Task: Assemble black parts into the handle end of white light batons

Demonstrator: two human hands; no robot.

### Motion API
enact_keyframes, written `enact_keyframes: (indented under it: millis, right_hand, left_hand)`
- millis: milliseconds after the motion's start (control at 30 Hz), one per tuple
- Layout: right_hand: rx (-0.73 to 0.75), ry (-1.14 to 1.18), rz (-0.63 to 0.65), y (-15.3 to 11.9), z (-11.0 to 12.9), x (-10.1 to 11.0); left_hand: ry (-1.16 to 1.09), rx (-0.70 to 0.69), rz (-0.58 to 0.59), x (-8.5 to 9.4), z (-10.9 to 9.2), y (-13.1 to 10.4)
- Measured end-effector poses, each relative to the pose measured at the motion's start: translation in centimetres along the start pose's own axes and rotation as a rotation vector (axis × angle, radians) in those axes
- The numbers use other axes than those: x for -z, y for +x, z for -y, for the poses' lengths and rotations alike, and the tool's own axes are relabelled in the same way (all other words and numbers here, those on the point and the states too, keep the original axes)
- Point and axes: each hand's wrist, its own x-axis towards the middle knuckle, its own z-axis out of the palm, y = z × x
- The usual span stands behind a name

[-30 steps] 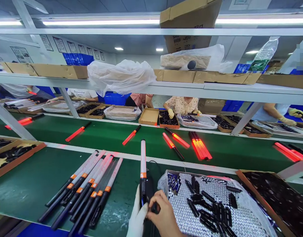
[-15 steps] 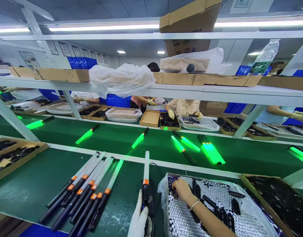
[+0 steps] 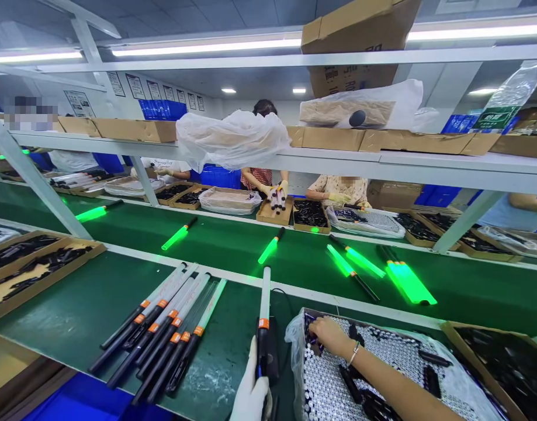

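My left hand (image 3: pixel 251 386), in a white glove, is closed around the black handle of a light stick (image 3: pixel 264 298). The stick points away from me, with an unlit white tube and an orange band. Beneath and beside its handle lies a black box-like device (image 3: pixel 273 351) with a cable. My bare right hand (image 3: pixel 332 334), a bracelet at the wrist, reaches into the left end of a plastic-lined tray of batteries (image 3: pixel 373 351). Its fingers are curled down among purple-sided batteries (image 3: pixel 311 327); the fingertips are partly hidden. Black plastic parts (image 3: pixel 349 383) lie on the batteries.
To the left lie several unlit light sticks (image 3: pixel 172 327). Beyond, a green conveyor belt (image 3: pixel 224 240) carries lit green sticks (image 3: pixel 408 280). Boxes of black parts (image 3: pixel 505 356) stand right and left (image 3: pixel 44 263). A shelf (image 3: pixel 338 161) crosses above; co-workers (image 3: pixel 263 178) sit opposite.
The view has turned slightly left. My right hand stays at the tray's left end, and my left hand still holds the stick. A co-worker opposite has brought a bundle of sticks over a cardboard box.
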Motion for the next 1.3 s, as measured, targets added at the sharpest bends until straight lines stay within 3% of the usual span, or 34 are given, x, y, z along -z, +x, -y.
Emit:
enact_keyframes:
  millis: [167,267,433,533,767,1033,1200,1300]
  right_hand:
    - [0.015,0.100,-0.112,-1.8,0.3,1.3]
    - [0.073,0.194,-0.238,-3.1,2.4,3.1]
    - [0.461,0.520,-0.706,-5.2,8.6,5.3]
    - [0.592,0.514,-0.813,-5.5,11.2,5.3]
    - [0.609,0.424,-0.919,-5.2,11.1,4.2]
    - [0.605,0.374,-0.892,-5.7,10.5,3.8]
    - [0.513,0.361,-0.905,-6.7,10.3,2.4]
    - [0.343,0.434,-0.908,-7.0,8.4,0.3]
  left_hand:
    - [0.017,0.003,-0.023,-0.2,0.0,-0.2]
    - [0.031,-0.009,-0.028,-0.2,-0.1,-0.5]
    - [0.034,-0.044,-0.044,-0.5,-0.7,-0.4]
    - [0.033,-0.071,-0.052,-1.1,-1.2,0.0]
    - [0.009,-0.105,-0.072,-1.8,-1.1,-0.1]
    - [-0.031,-0.070,-0.065,-2.2,0.1,-0.1]
    - [-0.072,-0.053,-0.051,-2.5,0.8,0.1]
    - [-0.097,-0.049,-0.045,-2.7,1.2,0.8]
